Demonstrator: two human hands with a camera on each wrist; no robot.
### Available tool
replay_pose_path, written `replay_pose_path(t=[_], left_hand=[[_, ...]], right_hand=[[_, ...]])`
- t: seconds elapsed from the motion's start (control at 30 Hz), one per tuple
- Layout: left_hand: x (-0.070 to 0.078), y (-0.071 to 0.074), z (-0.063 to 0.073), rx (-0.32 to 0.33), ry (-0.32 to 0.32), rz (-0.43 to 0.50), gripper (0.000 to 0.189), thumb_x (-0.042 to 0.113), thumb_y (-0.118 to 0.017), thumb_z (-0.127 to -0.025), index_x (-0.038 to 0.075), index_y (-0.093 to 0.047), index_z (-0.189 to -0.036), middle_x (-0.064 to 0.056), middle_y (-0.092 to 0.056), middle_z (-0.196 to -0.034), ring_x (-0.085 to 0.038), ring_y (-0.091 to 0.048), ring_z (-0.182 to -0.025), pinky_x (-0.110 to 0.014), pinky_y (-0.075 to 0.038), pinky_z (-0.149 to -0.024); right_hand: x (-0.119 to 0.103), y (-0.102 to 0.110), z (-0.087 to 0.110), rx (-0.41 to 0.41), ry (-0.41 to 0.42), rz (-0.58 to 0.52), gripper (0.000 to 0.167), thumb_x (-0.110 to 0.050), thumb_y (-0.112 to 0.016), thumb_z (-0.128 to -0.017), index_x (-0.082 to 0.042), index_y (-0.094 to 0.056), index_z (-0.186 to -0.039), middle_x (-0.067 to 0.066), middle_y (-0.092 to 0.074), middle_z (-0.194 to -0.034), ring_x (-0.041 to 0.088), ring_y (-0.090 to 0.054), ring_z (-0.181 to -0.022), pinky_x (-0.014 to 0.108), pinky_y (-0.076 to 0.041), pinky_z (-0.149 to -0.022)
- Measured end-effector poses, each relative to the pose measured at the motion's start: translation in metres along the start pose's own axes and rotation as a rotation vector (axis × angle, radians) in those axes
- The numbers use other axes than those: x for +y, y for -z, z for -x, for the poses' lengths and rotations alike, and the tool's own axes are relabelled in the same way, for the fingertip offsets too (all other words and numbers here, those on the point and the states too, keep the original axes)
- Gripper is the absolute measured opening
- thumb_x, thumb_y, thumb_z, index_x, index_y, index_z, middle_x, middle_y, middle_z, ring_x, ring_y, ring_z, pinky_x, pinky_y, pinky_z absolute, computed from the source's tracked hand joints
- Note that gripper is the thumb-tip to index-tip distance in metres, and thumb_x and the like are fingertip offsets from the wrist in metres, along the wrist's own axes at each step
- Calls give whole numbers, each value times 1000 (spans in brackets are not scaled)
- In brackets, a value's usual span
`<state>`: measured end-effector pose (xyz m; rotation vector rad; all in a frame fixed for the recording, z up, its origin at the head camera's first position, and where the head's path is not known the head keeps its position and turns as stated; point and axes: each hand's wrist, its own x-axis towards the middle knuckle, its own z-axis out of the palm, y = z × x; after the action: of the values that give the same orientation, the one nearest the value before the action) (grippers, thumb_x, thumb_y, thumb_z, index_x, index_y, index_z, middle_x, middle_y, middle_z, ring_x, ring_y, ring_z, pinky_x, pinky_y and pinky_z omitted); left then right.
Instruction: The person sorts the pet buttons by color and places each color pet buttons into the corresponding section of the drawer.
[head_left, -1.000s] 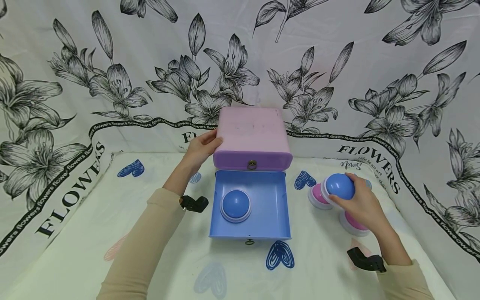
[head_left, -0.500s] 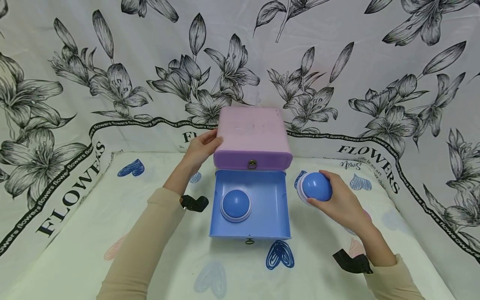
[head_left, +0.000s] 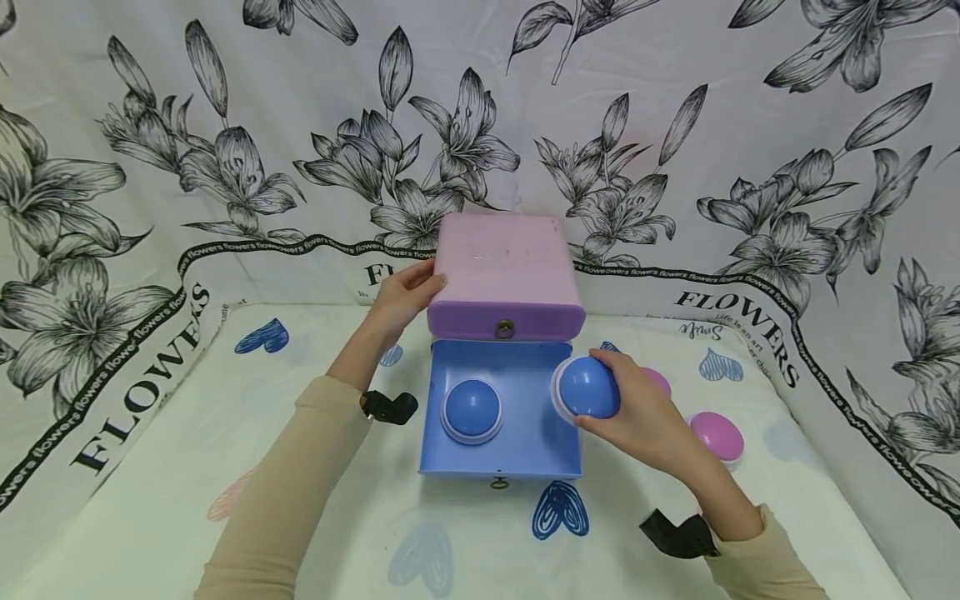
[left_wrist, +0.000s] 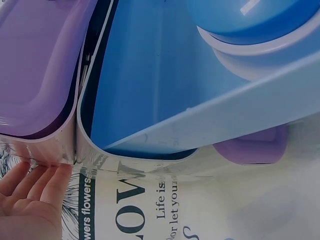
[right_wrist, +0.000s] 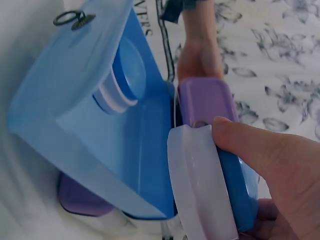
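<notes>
A small pink drawer cabinet [head_left: 506,258] with a shut purple top drawer front [head_left: 468,322] stands at mid-view. Its blue drawer [head_left: 502,462], below, is pulled out. Inside at left sits a round blue-domed piece with a white base [head_left: 471,408]. My right hand [head_left: 645,417] grips a second blue-domed piece [head_left: 591,387] between thumb and fingers, tilted over the drawer's right wall; the right wrist view shows its white base [right_wrist: 200,185]. My left hand [head_left: 405,296] touches the cabinet's left side; in the left wrist view its fingers [left_wrist: 37,182] lie nearly straight against that side.
Two pink-domed pieces rest on the cloth to the right, one [head_left: 717,436] plain to see, the other [head_left: 657,381] partly behind my right hand. Beneath the blue drawer a purple drawer front [left_wrist: 255,145] shows. A flower-printed cloth [head_left: 337,208] hangs behind.
My right hand has carried the blue-domed piece leftwards, from above the pink-domed pieces to the drawer's right wall. The left hand, cabinet and drawer have stayed put.
</notes>
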<state>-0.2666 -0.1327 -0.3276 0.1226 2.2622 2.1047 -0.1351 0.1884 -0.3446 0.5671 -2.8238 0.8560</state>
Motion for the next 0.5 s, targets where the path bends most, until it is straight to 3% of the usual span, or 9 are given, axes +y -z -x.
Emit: replay_pose_path(t=[0.5], left_hand=[[1,-1,1,-9,-8,14,59,28,-61,-89,12,-39,-141,-8,-47,-138,-20,-52,-119,-31,-45,-98]], right_hand=[[-22,-31,3,-76,63,54,85,-34,-82,-67,-9,-38,-136,10,-48,-131,28,-53,-115,46,-52,-86]])
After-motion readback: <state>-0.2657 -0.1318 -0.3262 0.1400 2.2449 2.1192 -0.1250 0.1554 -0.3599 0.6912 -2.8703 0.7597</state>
